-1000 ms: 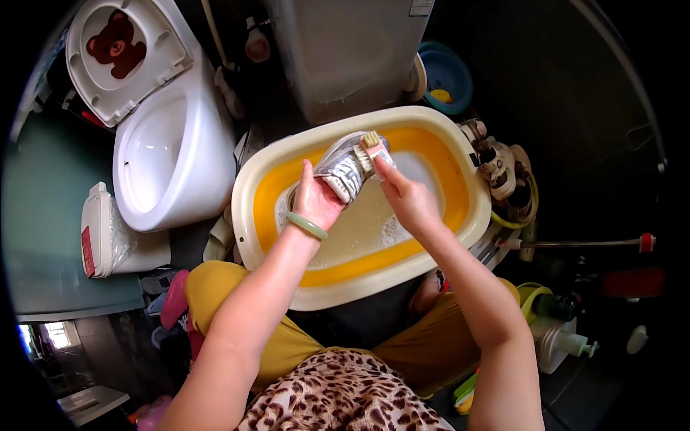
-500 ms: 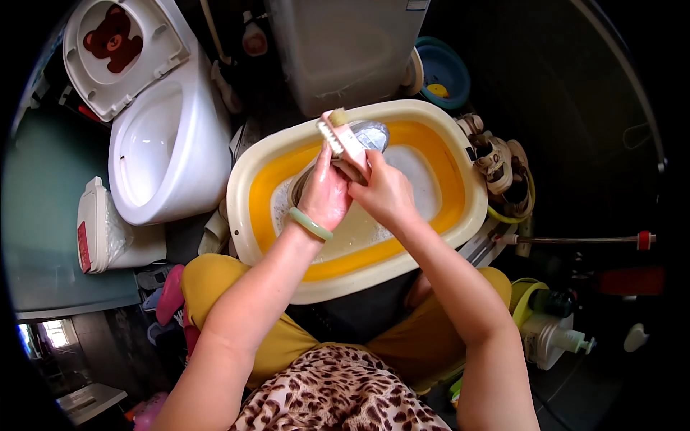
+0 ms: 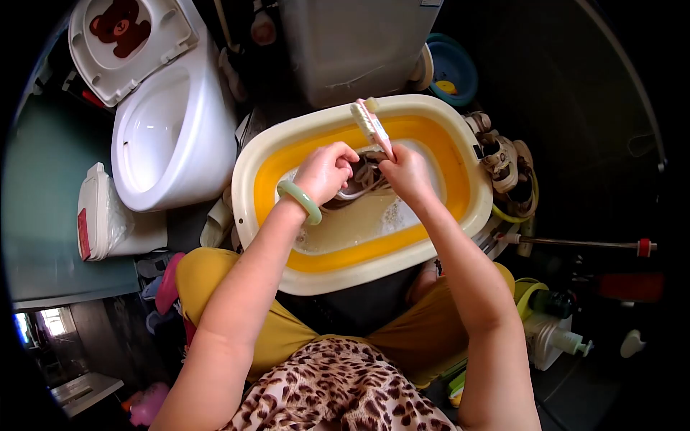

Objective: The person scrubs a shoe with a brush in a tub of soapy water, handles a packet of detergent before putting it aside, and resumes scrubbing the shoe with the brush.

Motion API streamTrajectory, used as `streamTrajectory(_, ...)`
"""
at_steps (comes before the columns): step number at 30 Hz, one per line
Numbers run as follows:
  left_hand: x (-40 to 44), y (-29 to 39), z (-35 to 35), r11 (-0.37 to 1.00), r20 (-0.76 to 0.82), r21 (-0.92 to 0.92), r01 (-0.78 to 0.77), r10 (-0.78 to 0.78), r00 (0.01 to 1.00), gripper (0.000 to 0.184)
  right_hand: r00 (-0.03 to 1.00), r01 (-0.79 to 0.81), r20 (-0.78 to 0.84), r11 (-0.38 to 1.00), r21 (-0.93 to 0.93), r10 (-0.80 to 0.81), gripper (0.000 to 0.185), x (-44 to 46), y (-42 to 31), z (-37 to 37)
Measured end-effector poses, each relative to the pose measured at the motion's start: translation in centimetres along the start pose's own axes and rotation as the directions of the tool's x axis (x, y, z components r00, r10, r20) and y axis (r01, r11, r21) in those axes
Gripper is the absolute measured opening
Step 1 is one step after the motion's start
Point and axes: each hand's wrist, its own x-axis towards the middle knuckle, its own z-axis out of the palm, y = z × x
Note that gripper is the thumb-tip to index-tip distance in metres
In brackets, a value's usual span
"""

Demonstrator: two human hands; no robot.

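A pink-handled scrub brush (image 3: pixel 379 131) with white bristles is gripped in my right hand (image 3: pixel 408 172), its head raised above the far side of the tub. Below it, a dark shoe with pale laces (image 3: pixel 366 176) lies in cloudy, sudsy water in the yellow and cream tub (image 3: pixel 284 264). My left hand (image 3: pixel 325 171), with a green bangle (image 3: pixel 300 201) at the wrist, is closed at the shoe's left side. Its fingers are curled, and whatever they hold is hidden. Part of the shoe is behind the left hand.
A white toilet (image 3: pixel 159 129) with raised lid stands at the left, a white bin (image 3: pixel 115 215) before it. Several shoes (image 3: pixel 503 161) lie right of the tub. Behind are a grey cabinet-like box (image 3: pixel 359 50) and a blue basin (image 3: pixel 463 68). Pump bottles (image 3: pixel 564 337) stand at lower right.
The brush has moved right, away from my left hand, and turned more upright. The shoe has turned from showing its silvery surface to showing its laces. My left fingers have curled.
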Motion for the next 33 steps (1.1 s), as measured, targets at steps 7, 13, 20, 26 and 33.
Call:
streamTrajectory(7,-0.8,1.4,0.0,0.969,-0.033,0.211,-0.127,0.137,0.99,0.012,0.979,-0.173,0.116,0.984,0.039,0.168,0.018,-2.4,0.5,-0.4)
streamTrajectory(13,-3.0,-0.1,3.1,0.987,0.204,-0.083,0.139,-0.12,0.972,0.03,0.977,-0.187,0.127,0.975,0.121,0.171,0.017,-4.0,0.3,-1.5)
streamTrajectory(20,-2.9,-4.8,7.2,0.553,0.164,-0.779,0.296,-0.275,0.947,0.026,0.998,0.053,0.048,0.998,-0.035,-0.051,0.016,-6.5,-0.7,0.1)
streamTrajectory(26,-2.7,-6.1,6.8,0.545,0.138,-0.785,0.293,-0.307,0.942,0.015,0.997,0.051,0.055,0.997,-0.057,-0.048,0.015,-6.7,0.4,0.3)
streamTrajectory(33,-4.0,-5.2,4.2,0.572,0.222,-0.756,0.318,-0.234,0.947,0.014,0.987,-0.053,0.154,0.998,0.016,0.05,0.016,-6.1,1.8,1.4)
